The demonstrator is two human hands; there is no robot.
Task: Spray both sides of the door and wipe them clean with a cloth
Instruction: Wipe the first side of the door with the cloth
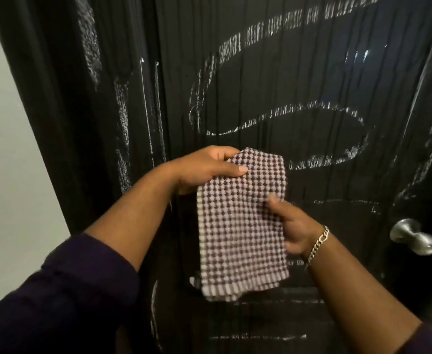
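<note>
Head view: you hold a checked cloth [241,221] up in front of the black door [299,80]. Your left hand [204,169] pinches its top corner, thumb on the front. Your right hand [292,226], a chain bracelet [318,245] on the wrist, grips the right edge. White foamy streaks [309,118] loop across the door; a silver knob [414,237] sits at the right.

Both arms extended forward, sleeves pushed up the forearms. Left hand [204,169], farther, pinches the cloth [243,226] top, thumb over it. Right hand [292,226], nearer, grips the cloth's right edge; chain bracelet [317,245] at wrist.
</note>
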